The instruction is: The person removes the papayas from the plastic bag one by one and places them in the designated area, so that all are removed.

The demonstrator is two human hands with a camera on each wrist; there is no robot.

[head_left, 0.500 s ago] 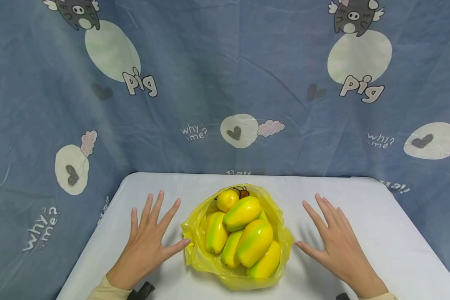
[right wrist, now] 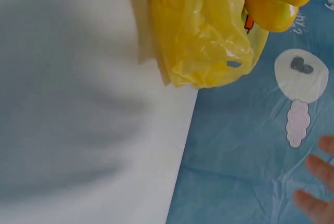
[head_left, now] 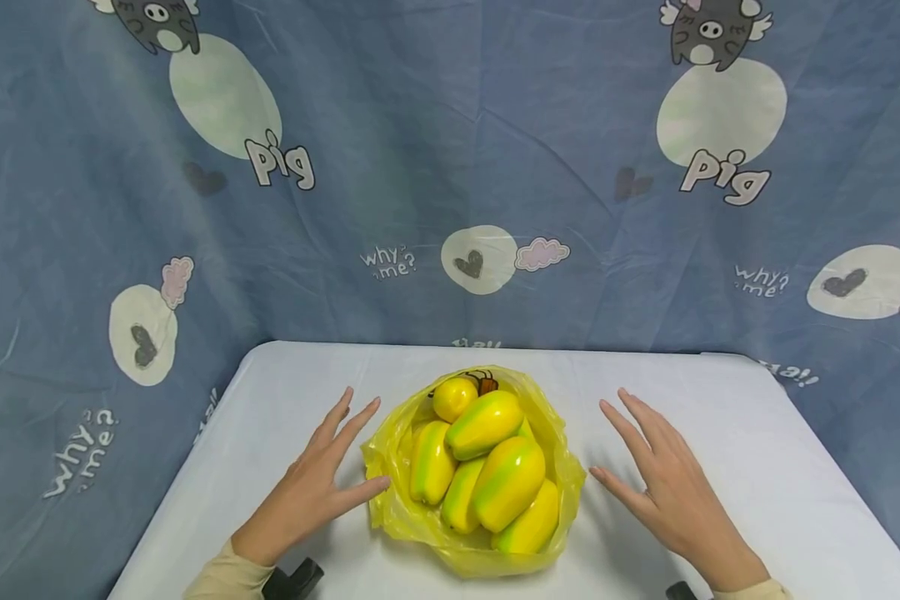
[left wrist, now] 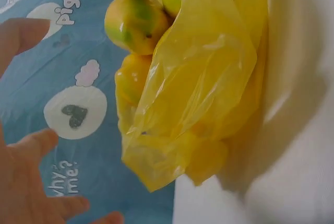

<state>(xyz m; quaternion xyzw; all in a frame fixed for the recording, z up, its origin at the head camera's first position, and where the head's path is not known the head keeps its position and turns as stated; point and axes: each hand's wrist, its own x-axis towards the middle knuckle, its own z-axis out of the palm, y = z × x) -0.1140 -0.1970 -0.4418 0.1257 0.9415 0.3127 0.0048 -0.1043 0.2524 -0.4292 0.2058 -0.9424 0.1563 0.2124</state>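
Observation:
A yellow plastic bag [head_left: 450, 550] stands wide open on the white table, filled with several glossy yellow-green fruits shaped like papayas or mangoes [head_left: 510, 485]. One round yellow fruit [head_left: 454, 399], like a lemon, lies at the back of the pile. My left hand [head_left: 307, 487] is spread on the bag's left side, its thumb tip overlapping the rim in the head view. On the other side my right hand [head_left: 667, 483] is spread too, thumb pointing at the bag's right edge. Both hands hold nothing. In the left wrist view the bag's crumpled side [left wrist: 198, 78] hangs beside the left fingers [left wrist: 36, 143].
The white table [head_left: 765, 433] reaches back to a blue curtain [head_left: 390, 100] printed with pigs, hearts and words. A dark wrist strap piece [head_left: 296, 579] shows below the left hand and another [head_left: 679, 591] below the right.
My left hand has shifted right and turned more edge-on, closer to the bag. The right hand has moved slightly to the left. Bag and fruits stay put.

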